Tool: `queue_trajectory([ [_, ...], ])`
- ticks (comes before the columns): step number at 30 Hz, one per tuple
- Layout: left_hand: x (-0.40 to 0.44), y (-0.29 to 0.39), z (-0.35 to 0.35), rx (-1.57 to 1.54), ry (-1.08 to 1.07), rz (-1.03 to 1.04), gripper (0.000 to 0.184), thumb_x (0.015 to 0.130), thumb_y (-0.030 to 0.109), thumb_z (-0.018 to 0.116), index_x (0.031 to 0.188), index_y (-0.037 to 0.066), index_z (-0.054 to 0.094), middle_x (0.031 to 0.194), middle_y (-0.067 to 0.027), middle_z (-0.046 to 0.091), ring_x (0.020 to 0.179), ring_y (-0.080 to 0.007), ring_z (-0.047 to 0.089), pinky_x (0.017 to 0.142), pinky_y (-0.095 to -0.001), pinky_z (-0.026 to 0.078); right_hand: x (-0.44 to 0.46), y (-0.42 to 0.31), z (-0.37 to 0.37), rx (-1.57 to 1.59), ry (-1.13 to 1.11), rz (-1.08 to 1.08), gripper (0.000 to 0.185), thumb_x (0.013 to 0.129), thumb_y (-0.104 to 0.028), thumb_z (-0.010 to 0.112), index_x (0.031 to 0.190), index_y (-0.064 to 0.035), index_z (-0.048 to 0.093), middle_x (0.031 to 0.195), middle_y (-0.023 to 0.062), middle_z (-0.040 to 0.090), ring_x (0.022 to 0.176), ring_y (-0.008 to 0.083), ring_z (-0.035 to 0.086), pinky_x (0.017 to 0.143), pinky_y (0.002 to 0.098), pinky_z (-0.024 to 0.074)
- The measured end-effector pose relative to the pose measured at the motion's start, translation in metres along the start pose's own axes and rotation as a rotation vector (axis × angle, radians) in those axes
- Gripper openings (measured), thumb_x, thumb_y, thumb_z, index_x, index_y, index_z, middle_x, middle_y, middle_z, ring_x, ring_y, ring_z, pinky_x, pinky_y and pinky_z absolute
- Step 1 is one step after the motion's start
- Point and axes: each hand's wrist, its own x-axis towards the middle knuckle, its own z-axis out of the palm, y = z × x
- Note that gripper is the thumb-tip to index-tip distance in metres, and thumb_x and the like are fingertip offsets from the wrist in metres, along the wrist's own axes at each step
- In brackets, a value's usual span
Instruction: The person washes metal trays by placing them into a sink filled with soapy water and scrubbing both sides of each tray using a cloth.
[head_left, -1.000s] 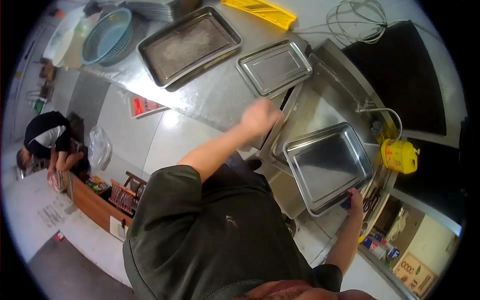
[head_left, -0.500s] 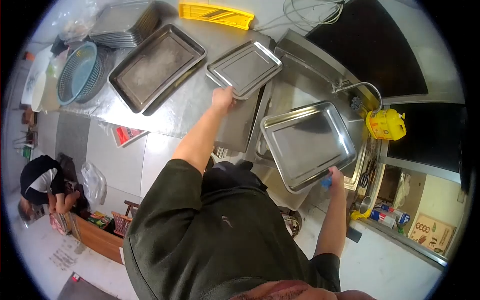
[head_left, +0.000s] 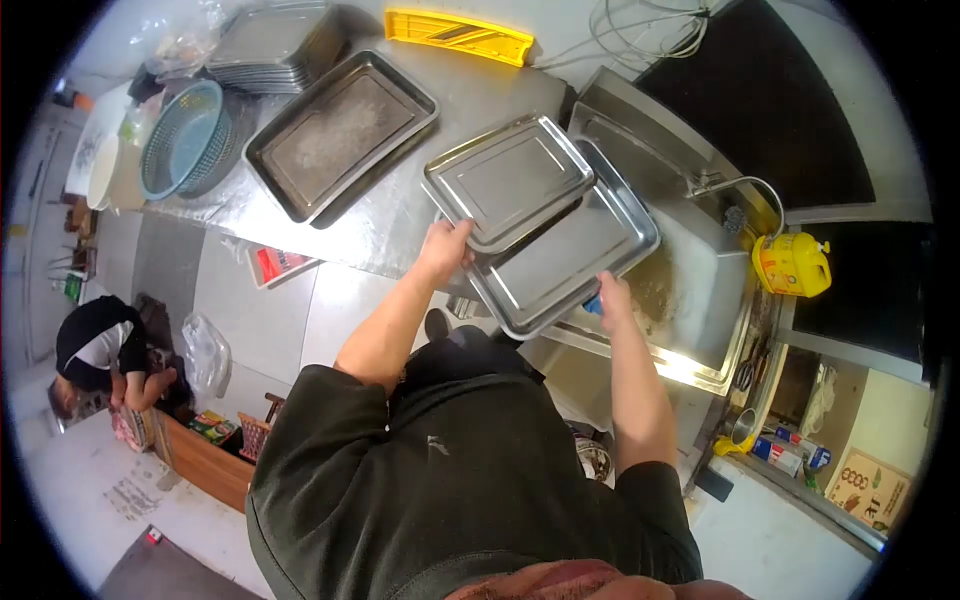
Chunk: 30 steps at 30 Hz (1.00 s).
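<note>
My left hand (head_left: 447, 250) is closed on the near edge of a shallow steel tray (head_left: 515, 185), which is lifted and tilted. Beneath it, partly covered, is a deeper steel tray (head_left: 570, 265) with a rolled rim. My right hand (head_left: 614, 300) grips this lower tray's near right edge. A bit of blue material (head_left: 594, 305) shows between the right fingers and the tray; its kind is unclear. Whether the two trays touch, I cannot tell.
A wet steel sink (head_left: 700, 290) with a curved faucet (head_left: 745, 183) lies right. On the steel counter are a stained tray (head_left: 340, 130), stacked trays (head_left: 272, 50), a blue basket (head_left: 185, 140) and a yellow slicer (head_left: 460, 35). A yellow jug (head_left: 792, 265) stands beside the sink. Another person (head_left: 105, 345) bends at left.
The deeper tray has moved left from over the sink to under the shallow one. Both hands are closer together, each still gripping its tray. The view has shifted slightly.
</note>
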Motion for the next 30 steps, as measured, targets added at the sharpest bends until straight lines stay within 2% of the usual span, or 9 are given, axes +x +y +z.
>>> queue_trajectory([
  [7, -0.009, 0.018, -0.049, 0.563, -0.08, -0.081, 0.046, 0.088, 0.038, 0.06, 0.079, -0.006, 0.066, 0.062, -0.0151, 0.065, 0.054, -0.0218, 0.065, 0.053, -0.0345, 0.052, 0.048, -0.015, 0.077, -0.323, -0.083, -0.013, 0.073, 0.09, -0.058, 0.051, 0.117, 0.0095, 0.058, 0.11, 0.0138, 0.064, 0.094, 0.0231, 0.058, 0.084, 0.0365, 0.0444],
  [11, 0.001, 0.02, -0.111, 0.785, 0.357, 0.107, 0.044, 0.085, 0.042, 0.062, 0.084, -0.002, 0.069, 0.078, -0.0201, 0.069, 0.081, -0.0336, 0.068, 0.075, -0.0414, 0.052, 0.026, -0.02, 0.081, -0.511, -0.062, -0.007, 0.077, 0.089, -0.06, 0.048, 0.109, 0.0128, 0.06, 0.113, 0.028, 0.062, 0.109, 0.0363, 0.059, 0.091, 0.0411, 0.043],
  [14, 0.017, 0.014, -0.201, 0.647, 0.836, 0.196, 0.049, 0.084, 0.039, 0.061, 0.11, -0.002, 0.058, 0.105, -0.0251, 0.063, 0.099, -0.0386, 0.061, 0.085, -0.0452, 0.048, 0.019, -0.023, 0.074, -0.767, -0.037, -0.195, 0.073, 0.091, -0.061, 0.043, 0.098, 0.0079, 0.066, 0.103, 0.0274, 0.065, 0.099, 0.0407, 0.062, 0.086, 0.0449, 0.0448],
  [17, 0.029, 0.02, -0.264, 0.752, 1.114, 0.085, 0.062, 0.084, 0.044, 0.062, 0.118, -0.007, 0.053, 0.108, -0.0264, 0.06, 0.106, -0.0383, 0.058, 0.092, -0.0445, 0.045, 0.01, -0.037, 0.072, -0.774, -0.084, -0.252, 0.063, 0.092, -0.054, 0.046, 0.09, 0.0054, 0.068, 0.093, 0.0266, 0.067, 0.09, 0.0426, 0.063, 0.082, 0.0461, 0.0454],
  [22, 0.056, 0.044, -0.293, 0.414, 0.767, -0.167, 0.046, 0.085, 0.039, 0.061, 0.068, -0.004, 0.063, 0.062, -0.017, 0.061, 0.065, -0.0348, 0.062, 0.066, -0.0402, 0.05, 0.009, -0.021, 0.071, -0.684, -0.169, -0.325, 0.054, 0.088, -0.049, 0.054, 0.093, 0.0032, 0.069, 0.098, 0.0278, 0.064, 0.093, 0.0408, 0.061, 0.082, 0.0431, 0.0458],
  [23, 0.108, -0.007, -0.346, 0.637, 0.683, -0.074, 0.037, 0.083, 0.032, 0.065, 0.066, 0.0, 0.061, 0.063, -0.0137, 0.061, 0.061, -0.0299, 0.06, 0.059, -0.0402, 0.049, -0.009, -0.035, 0.074, -0.737, -0.121, -0.307, 0.055, 0.087, -0.05, 0.053, 0.093, 0.0027, 0.069, 0.098, 0.0271, 0.064, 0.094, 0.0415, 0.061, 0.082, 0.0431, 0.0458],
  [26, 0.095, 0.009, -0.327, 0.02, 0.741, 0.076, 0.018, 0.081, 0.016, 0.06, 0.082, -0.002, 0.064, 0.075, -0.01, 0.063, 0.066, -0.022, 0.06, 0.055, -0.0366, 0.048, -0.023, -0.038, 0.064, -0.52, -0.046, -0.248, 0.052, 0.088, -0.047, 0.056, 0.09, 0.0033, 0.067, 0.082, 0.0167, 0.066, 0.077, 0.0252, 0.062, 0.074, 0.0374, 0.0473],
  [28, 0.074, 0.025, -0.316, 0.368, 0.656, 0.307, 0.022, 0.081, 0.013, 0.059, 0.086, -0.008, 0.065, 0.085, -0.0141, 0.063, 0.073, -0.0224, 0.06, 0.063, -0.0351, 0.049, -0.019, -0.028, 0.046, -0.317, -0.103, -0.082, 0.048, 0.089, -0.044, 0.058, 0.089, 0.0031, 0.066, 0.079, 0.0116, 0.064, 0.073, 0.0195, 0.058, 0.07, 0.0346, 0.0468],
  [30, 0.07, 0.03, -0.318, -0.121, 0.626, 0.257, 0.015, 0.082, 0.008, 0.06, 0.088, -0.006, 0.057, 0.089, -0.0148, 0.062, 0.076, -0.0235, 0.061, 0.067, -0.0353, 0.05, -0.023, -0.021, 0.029, -0.233, -0.072, 0.012, 0.047, 0.09, -0.044, 0.058, 0.09, 0.0022, 0.066, 0.079, 0.0094, 0.063, 0.072, 0.0176, 0.056, 0.069, 0.0334, 0.0465],
])
